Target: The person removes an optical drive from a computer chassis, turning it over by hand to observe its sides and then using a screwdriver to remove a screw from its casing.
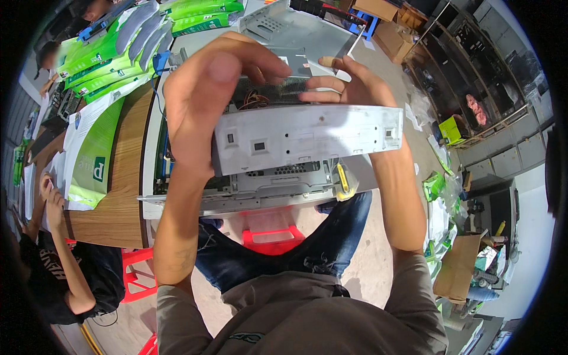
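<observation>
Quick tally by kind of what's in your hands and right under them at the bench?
Grey metal drive unit, held by left hand and right hand: 1
Open computer case under it: 1
Yellow-handled screwdriver on the case: 1
Red plastic stools: 2
Total: 5

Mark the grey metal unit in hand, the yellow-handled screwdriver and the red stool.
grey metal unit (307, 139), head view, flat front face.
yellow-handled screwdriver (342, 180), head view, handle.
red stool (269, 239), head view, seat edge between the knees.

Bright even light, fisheye-bent dark rim
</observation>
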### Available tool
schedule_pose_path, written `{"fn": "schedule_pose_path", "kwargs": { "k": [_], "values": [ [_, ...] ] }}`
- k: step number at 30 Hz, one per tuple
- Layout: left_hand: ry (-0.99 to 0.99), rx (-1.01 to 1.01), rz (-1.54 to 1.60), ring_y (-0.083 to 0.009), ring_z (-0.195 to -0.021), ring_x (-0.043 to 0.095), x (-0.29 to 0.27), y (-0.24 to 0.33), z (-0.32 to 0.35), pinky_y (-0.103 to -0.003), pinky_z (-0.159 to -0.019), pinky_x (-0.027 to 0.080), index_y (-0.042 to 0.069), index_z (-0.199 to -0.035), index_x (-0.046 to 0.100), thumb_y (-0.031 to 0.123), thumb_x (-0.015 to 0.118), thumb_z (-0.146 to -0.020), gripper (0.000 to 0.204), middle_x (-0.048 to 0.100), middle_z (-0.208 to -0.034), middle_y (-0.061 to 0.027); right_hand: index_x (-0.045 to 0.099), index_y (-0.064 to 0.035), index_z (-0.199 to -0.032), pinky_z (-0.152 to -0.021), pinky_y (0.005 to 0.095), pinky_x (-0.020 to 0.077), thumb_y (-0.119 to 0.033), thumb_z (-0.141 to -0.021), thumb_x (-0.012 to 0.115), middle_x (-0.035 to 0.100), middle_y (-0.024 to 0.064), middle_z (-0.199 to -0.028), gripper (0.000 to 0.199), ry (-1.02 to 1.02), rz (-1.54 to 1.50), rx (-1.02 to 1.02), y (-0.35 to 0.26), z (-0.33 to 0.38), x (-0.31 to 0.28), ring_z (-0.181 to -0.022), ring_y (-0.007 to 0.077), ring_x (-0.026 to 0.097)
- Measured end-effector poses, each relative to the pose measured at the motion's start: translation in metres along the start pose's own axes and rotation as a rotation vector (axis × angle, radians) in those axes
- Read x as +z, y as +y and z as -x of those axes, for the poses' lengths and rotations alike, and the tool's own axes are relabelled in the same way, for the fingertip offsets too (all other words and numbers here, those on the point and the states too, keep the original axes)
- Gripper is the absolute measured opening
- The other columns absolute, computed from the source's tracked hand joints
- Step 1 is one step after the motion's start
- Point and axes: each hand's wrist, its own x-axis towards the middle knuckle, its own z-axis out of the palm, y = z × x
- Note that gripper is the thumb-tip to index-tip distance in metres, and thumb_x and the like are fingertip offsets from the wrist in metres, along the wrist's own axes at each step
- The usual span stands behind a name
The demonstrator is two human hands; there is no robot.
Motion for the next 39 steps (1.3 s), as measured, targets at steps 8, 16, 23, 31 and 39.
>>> {"fn": "schedule_pose_path", "kwargs": {
  "k": [8,16,23,31,39],
  "values": [
    [0.177,-0.492,0.142,-0.0142,-0.081,0.067,0.0,0.014,0.003,-0.026,-0.074,0.051,-0.002,-0.099,0.07,0.044,0.045,-0.103,0.053,0.071,-0.091,-0.0117,0.048,-0.002,-0.127,-0.077,0.0407,0.0606,-0.02,-0.103,0.048,0.066,0.0176,-0.092,0.03,0.051,0.035,-0.537,0.0,0.002,0.009,-0.095,0.0327,0.07],
    [0.181,-0.422,0.092,-0.0172,-0.089,0.067,-0.005,0.01,-0.008,-0.028,-0.082,0.05,-0.002,-0.1,0.07,0.034,0.049,-0.104,0.042,0.071,-0.096,-0.0118,0.047,0.0055,-0.123,-0.091,0.0429,0.0519,0.0,-0.097,0.054,0.065,0.0196,-0.093,0.027,-0.12,0.672,-1.422,0.002,0.014,0.018,-0.09,0.0254,0.065],
    [-0.235,-0.182,-0.358,-0.0233,-0.105,0.065,-0.014,0.031,-0.015,-0.033,-0.095,0.047,-0.006,-0.104,0.073,0.014,0.05,-0.1,0.03,0.07,-0.112,-0.0156,0.057,-0.0003,-0.115,-0.102,0.0562,0.0438,0.003,-0.082,0.072,0.074,0.0128,-0.097,0.036,-0.037,1.263,-1.564,-0.001,0.035,0.015,-0.094,0.0287,0.068],
    [-0.296,-0.227,-0.412,-0.0305,-0.111,0.066,-0.018,0.036,-0.013,-0.036,-0.099,0.048,-0.004,-0.113,0.073,0.015,0.043,-0.099,0.039,0.07,-0.119,-0.0202,0.059,0.0031,-0.116,-0.079,0.0323,0.0457,0.005,-0.085,0.066,0.072,0.0128,-0.097,0.032,0.155,1.171,-1.4,0.012,0.045,0.03,-0.077,0.0214,0.056],
    [-0.338,-0.082,-0.497,-0.0323,-0.103,0.066,-0.023,0.028,-0.007,-0.039,-0.095,0.048,-0.005,-0.116,0.072,0.017,0.041,-0.093,0.044,0.068,-0.122,-0.0207,0.057,0.0067,-0.115,-0.067,0.0287,0.0455,0.004,-0.093,0.057,0.066,0.0155,-0.089,0.022,0.156,1.082,-1.386,0.012,0.038,0.04,-0.066,0.0153,0.054]
  ]
}}
